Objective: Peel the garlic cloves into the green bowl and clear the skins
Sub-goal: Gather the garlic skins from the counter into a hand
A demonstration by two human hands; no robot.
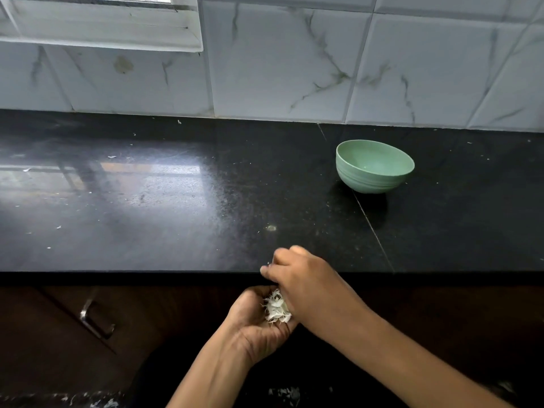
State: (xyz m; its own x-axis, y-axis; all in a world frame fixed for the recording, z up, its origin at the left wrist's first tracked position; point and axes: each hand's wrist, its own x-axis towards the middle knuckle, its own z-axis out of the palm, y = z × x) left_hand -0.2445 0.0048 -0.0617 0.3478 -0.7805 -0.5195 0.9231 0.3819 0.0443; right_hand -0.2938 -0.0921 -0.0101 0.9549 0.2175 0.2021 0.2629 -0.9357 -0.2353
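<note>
- White marbled wall tiles [279, 69] fill twelve o'clock, with a window frame [100, 28] at eleven.
- Black stone counter [176, 201] spans the middle.
- Dark cabinet [59, 334] sits at seven.
- Green bowl [374, 166] stands upright on the counter at two o'clock; its near wall hides its bottom.
- Right hand [297, 275] is blurred at the counter's front edge, six o'clock; I cannot tell its grip.
- Left hand [259, 319], just below it, is cupped around garlic skins [276, 309].

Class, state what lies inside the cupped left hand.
A heap of white garlic skins lies in the left hand. The right hand covers part of the heap, hiding anything beneath.
</note>
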